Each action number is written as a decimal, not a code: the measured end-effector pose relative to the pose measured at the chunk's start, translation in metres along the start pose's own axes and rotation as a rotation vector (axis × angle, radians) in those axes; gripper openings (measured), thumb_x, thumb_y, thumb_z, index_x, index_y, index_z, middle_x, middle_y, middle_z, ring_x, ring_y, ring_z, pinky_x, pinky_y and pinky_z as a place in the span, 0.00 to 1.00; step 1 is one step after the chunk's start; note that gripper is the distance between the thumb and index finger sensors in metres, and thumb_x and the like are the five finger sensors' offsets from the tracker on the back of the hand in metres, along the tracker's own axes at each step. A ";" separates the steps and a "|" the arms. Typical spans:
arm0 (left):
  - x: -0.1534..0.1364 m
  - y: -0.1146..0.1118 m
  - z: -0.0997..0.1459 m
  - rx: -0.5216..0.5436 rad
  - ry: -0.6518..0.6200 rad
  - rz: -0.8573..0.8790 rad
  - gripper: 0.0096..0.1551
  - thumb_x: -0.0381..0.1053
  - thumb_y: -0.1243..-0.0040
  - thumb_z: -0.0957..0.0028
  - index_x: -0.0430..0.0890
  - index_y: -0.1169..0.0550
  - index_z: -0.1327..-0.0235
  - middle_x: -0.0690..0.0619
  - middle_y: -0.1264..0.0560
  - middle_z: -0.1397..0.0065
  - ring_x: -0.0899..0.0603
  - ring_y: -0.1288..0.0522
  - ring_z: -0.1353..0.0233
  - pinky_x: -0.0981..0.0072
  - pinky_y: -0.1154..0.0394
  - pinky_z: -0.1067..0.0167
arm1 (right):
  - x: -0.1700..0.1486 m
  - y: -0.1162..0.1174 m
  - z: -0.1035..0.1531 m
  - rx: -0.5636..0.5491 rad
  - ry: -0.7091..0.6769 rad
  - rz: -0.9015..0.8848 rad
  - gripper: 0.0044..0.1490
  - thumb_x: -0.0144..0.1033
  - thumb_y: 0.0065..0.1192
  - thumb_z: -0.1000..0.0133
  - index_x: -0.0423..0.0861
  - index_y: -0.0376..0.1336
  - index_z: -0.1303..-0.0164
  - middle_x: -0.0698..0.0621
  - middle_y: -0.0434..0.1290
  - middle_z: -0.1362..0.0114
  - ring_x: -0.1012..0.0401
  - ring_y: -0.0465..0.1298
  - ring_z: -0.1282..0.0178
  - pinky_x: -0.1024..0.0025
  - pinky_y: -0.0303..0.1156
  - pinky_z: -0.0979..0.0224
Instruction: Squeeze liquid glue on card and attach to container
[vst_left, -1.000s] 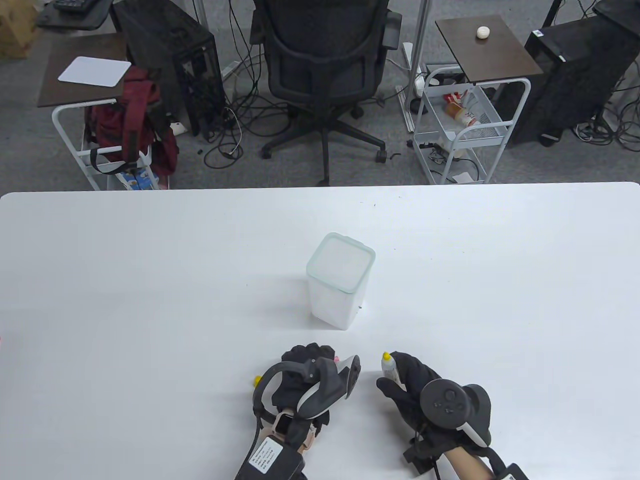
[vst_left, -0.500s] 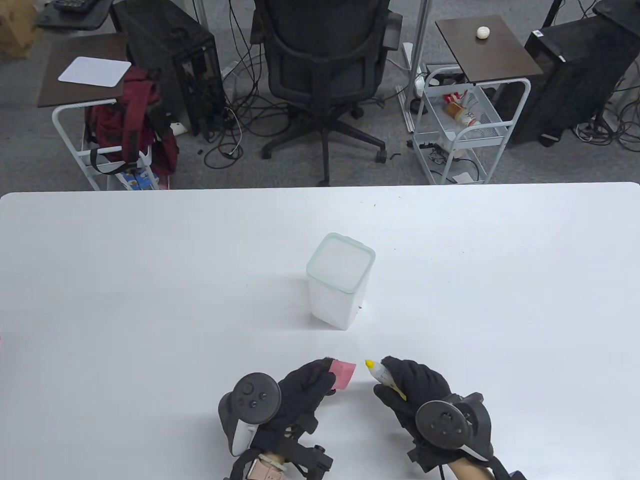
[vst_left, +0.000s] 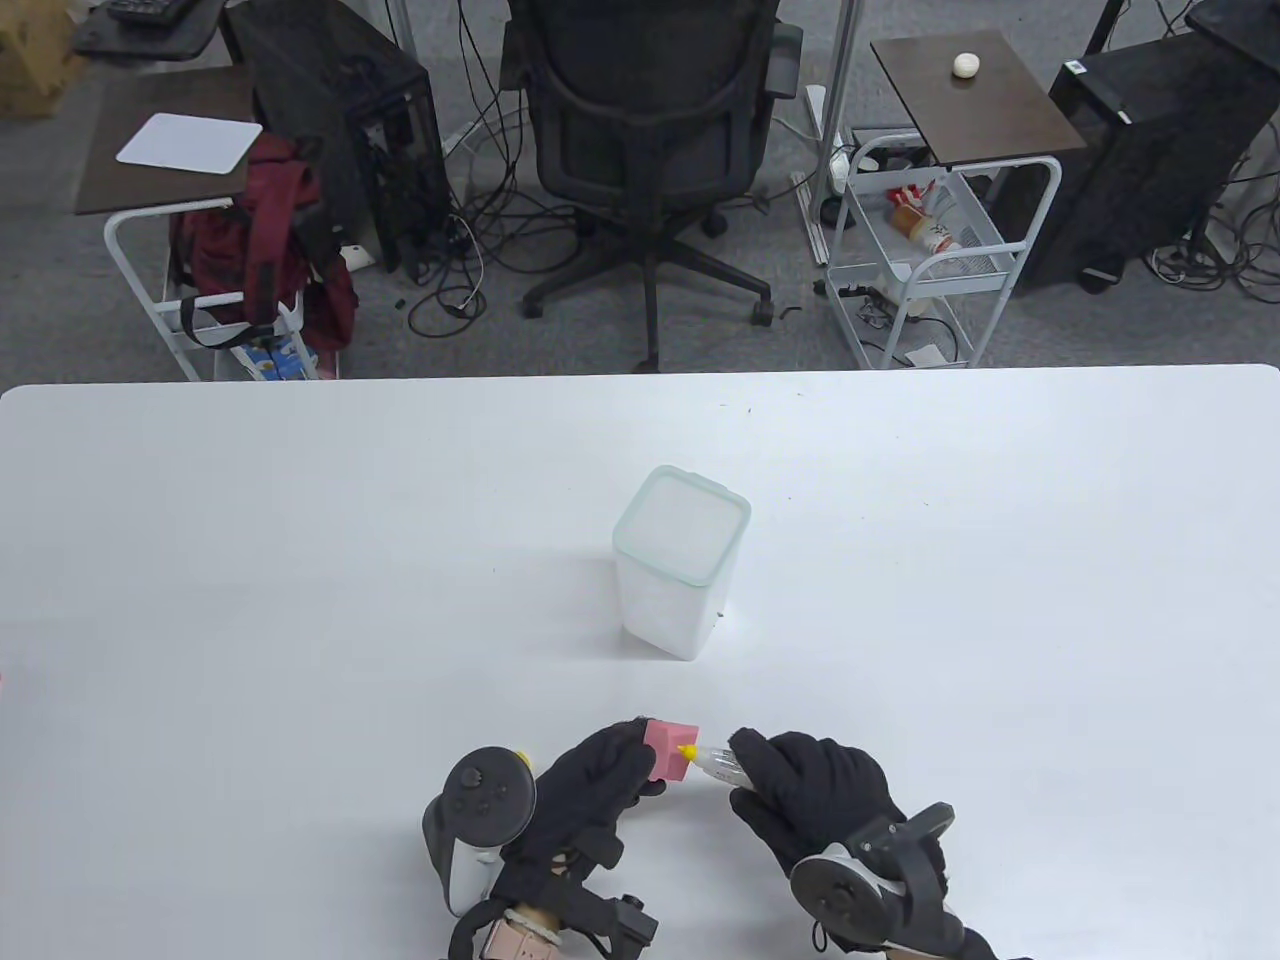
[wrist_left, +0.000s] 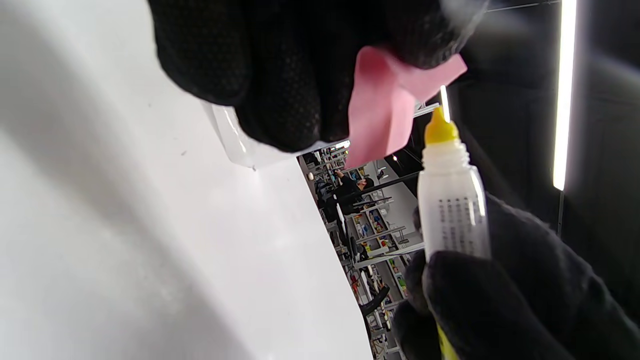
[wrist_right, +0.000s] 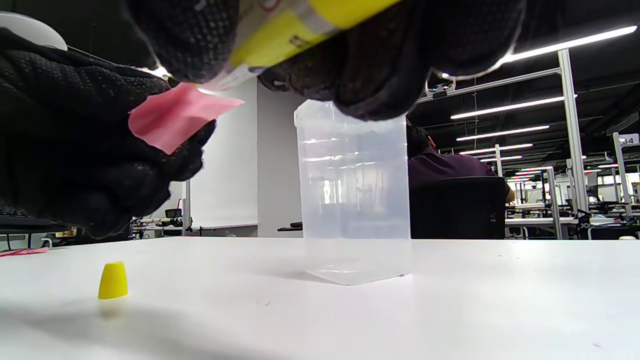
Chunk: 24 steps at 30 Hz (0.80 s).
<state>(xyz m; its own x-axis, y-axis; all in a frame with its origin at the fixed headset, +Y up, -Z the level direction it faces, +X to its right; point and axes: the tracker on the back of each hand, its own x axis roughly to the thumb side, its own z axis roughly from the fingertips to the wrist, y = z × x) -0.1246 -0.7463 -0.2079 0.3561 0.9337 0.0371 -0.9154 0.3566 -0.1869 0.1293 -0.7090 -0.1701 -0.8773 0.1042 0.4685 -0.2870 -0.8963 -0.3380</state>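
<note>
Pink card (vst_left: 668, 751) in left hand (vst_left: 590, 790), glue bottle (vst_left: 715, 762) nozzle touching it

White table (vst_left: 300, 560). Beyond its far edge: black office chair (vst_left: 640, 110); white wire cart (vst_left: 925, 250) holding packages; red backpack (vst_left: 255, 240) hanging on a side stand; two dark computer towers (vst_left: 340, 120) (vst_left: 1150, 140); loose cables (vst_left: 480, 250) on grey carpet.

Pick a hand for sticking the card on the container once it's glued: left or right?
Left. The left hand already pinches the pink card, and the container stands just beyond it. The right hand is occupied, gripping the glue bottle.
</note>
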 end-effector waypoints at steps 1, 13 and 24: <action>-0.001 0.000 0.000 -0.003 0.002 0.008 0.23 0.58 0.44 0.44 0.51 0.20 0.40 0.54 0.15 0.42 0.46 0.14 0.44 0.56 0.20 0.43 | 0.001 0.000 0.000 0.000 -0.003 0.005 0.34 0.54 0.56 0.41 0.50 0.62 0.26 0.48 0.73 0.38 0.57 0.78 0.50 0.53 0.74 0.39; -0.004 -0.005 -0.002 -0.057 0.019 0.059 0.24 0.58 0.45 0.43 0.51 0.20 0.40 0.54 0.15 0.42 0.46 0.14 0.44 0.56 0.20 0.43 | 0.020 -0.005 0.006 -0.075 -0.099 0.185 0.33 0.54 0.54 0.40 0.47 0.65 0.30 0.50 0.75 0.41 0.59 0.78 0.55 0.57 0.74 0.42; -0.004 -0.007 -0.003 -0.076 0.030 0.076 0.24 0.58 0.45 0.43 0.51 0.20 0.40 0.54 0.15 0.42 0.46 0.14 0.44 0.56 0.20 0.43 | 0.024 -0.005 0.007 -0.083 -0.109 0.254 0.33 0.53 0.57 0.41 0.47 0.66 0.31 0.50 0.75 0.42 0.59 0.78 0.56 0.57 0.74 0.42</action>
<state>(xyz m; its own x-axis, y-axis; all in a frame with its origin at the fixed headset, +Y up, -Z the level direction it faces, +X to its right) -0.1192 -0.7530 -0.2092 0.2927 0.9562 -0.0094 -0.9234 0.2801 -0.2624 0.1125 -0.7052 -0.1518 -0.8798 -0.1706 0.4437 -0.0976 -0.8487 -0.5198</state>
